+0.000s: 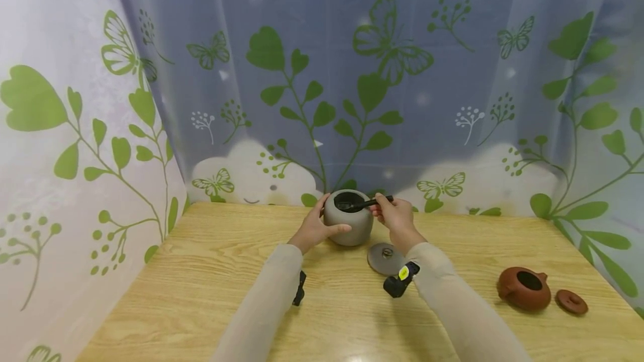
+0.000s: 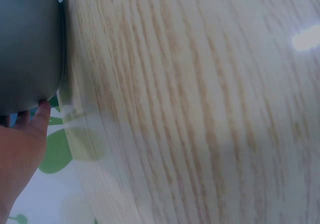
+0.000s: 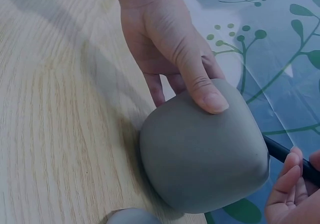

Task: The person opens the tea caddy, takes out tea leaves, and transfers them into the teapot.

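Observation:
A round grey jar (image 1: 352, 232) stands uncovered near the table's back edge, its dark mouth facing up. My left hand (image 1: 316, 228) holds it from the left; in the right wrist view the thumb lies on the near wall of the jar (image 3: 205, 154). The left wrist view shows fingertips of that hand (image 2: 22, 151) against the jar's lower side. With my right hand (image 1: 398, 218) I pinch the handle of a black scoop (image 1: 369, 203), tilted across the rim with its head inside the mouth. The jar's contents are hidden.
The jar's grey lid (image 1: 383, 260) lies just in front of it, close to my right wrist. Farther right are a reddish-brown clay teapot (image 1: 518, 294) without its cover and its small lid (image 1: 572, 301). A patterned curtain (image 1: 332, 99) hangs right behind the wooden table (image 1: 201, 295).

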### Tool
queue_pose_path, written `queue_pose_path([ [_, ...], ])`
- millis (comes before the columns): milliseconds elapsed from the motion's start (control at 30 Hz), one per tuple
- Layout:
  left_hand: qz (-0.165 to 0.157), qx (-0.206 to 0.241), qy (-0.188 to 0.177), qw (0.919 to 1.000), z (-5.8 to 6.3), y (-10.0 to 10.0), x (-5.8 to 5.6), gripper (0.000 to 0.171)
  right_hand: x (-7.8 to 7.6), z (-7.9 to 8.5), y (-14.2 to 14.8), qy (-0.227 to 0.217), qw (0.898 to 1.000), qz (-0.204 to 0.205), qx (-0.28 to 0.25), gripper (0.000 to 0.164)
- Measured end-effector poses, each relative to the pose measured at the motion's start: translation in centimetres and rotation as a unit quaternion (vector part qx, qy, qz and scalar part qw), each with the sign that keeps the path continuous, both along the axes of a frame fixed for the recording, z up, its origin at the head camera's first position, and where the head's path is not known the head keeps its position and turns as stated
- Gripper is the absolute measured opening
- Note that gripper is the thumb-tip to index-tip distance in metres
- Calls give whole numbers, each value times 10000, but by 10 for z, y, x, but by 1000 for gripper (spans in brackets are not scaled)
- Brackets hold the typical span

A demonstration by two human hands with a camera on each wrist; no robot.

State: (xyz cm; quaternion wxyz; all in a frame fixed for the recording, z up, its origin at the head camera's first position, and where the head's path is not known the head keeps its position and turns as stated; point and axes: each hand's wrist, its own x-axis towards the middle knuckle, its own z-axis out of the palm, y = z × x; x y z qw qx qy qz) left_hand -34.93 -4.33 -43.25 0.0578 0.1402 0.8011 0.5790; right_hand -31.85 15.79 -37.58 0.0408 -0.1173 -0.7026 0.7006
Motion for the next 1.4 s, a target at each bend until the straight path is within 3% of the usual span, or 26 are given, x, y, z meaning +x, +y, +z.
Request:
queue_pose_path([
  [133,-57,-13,95,9999,2,-1,3,104,1,1,3,29,9998,-64,-163,36],
  [400,-156,145,-136,9997,30,-2,26,98,4,5,8,-43,9986,-103,-521,33],
  [500,-165,179,-147,9996,27,-1,23,100,7,8,10,-74,9982,-85,-587,33],
  [800,-17,-22,-60,10000,1,0,0,104,11,14,22,18,9965,41,-837,33],
  [1400,-31,34,-36,10000,-2,0,-2,105,30,16,57,36,9969,-30,-786,26],
])
